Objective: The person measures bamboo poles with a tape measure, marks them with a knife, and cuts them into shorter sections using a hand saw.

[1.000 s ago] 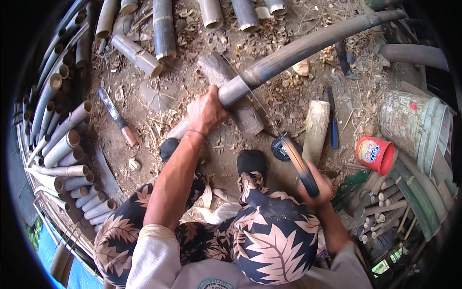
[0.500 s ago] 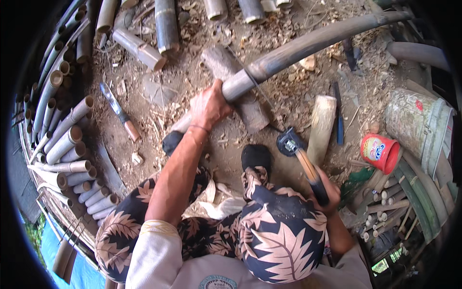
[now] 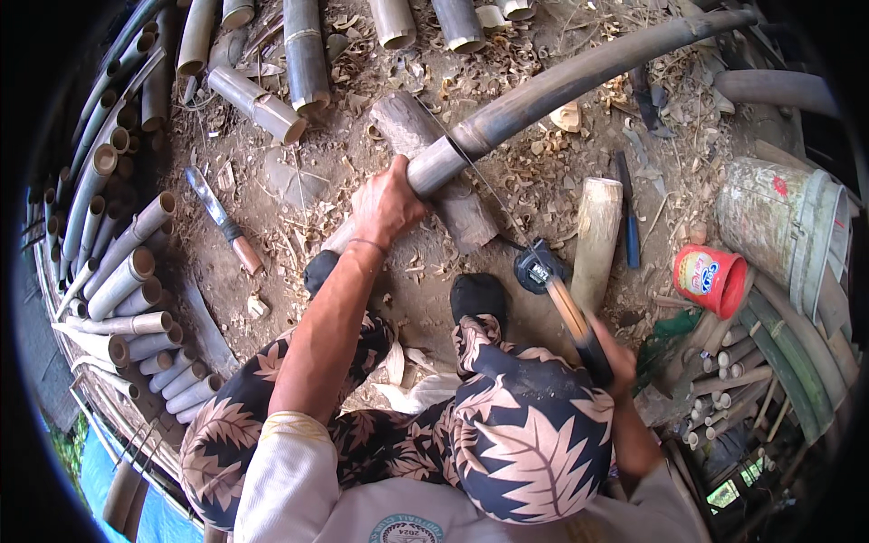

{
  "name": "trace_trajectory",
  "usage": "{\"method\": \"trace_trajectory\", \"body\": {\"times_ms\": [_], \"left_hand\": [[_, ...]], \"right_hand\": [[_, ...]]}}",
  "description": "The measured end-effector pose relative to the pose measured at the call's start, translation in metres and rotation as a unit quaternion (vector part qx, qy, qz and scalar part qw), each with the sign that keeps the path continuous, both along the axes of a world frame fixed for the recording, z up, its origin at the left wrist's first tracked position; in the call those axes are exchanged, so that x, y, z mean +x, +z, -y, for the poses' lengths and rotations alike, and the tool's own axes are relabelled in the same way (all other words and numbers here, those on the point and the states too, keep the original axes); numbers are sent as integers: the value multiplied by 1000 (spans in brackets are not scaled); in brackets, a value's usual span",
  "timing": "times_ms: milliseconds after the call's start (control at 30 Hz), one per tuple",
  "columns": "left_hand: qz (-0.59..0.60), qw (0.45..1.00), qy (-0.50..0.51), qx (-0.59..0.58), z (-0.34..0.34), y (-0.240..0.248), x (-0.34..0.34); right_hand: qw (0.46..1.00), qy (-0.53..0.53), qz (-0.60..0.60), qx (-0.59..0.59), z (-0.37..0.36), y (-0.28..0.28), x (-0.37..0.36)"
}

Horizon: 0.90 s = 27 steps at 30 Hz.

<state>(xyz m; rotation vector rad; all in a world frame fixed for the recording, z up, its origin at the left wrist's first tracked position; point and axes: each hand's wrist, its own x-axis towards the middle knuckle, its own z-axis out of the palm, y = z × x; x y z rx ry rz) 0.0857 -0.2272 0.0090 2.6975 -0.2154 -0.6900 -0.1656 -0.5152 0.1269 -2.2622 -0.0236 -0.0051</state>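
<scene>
My left hand is wrapped round the near end of a long grey-brown bamboo pole, pressing it over a short wooden log on the ground. In my right hand, beside my right knee, is the orange-and-black handle of a saw. Its thin blade runs forward and to the left, crossing the pole just beyond my left hand. How deep the blade sits in the bamboo cannot be made out. The fingers of my right hand are partly hidden behind the handle.
A knife lies at left. To the right are an upright pale log, a blue-handled tool, a red tub and a dirty white bucket. Cut bamboo tubes are stacked along the left; wood shavings cover the ground.
The whole view has shifted slightly. My left hand keeps its hold on the bamboo pole, and my right hand with the saw has moved only a little.
</scene>
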Motion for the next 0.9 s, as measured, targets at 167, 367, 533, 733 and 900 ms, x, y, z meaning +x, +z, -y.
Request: {"method": "trace_trajectory", "body": {"times_ms": [167,367,533,733,900], "left_hand": [[4,1000,-1,-7,-5,-5,-4],[20,1000,-16,-17,9,-10,-3],[-21,999,37,8,11,6,-3],[18,911,287,-297,-34,-23,5],[53,743,539,-392,-111,-4,41]], "right_hand": [[999,16,16,-23,4,-12,-1],[991,-52,64,102,-39,-71,95],[994,-89,-19,68,-16,-5,31],[944,-299,15,141,5,11,-44],[912,-372,56,163,26,2,-81]]}}
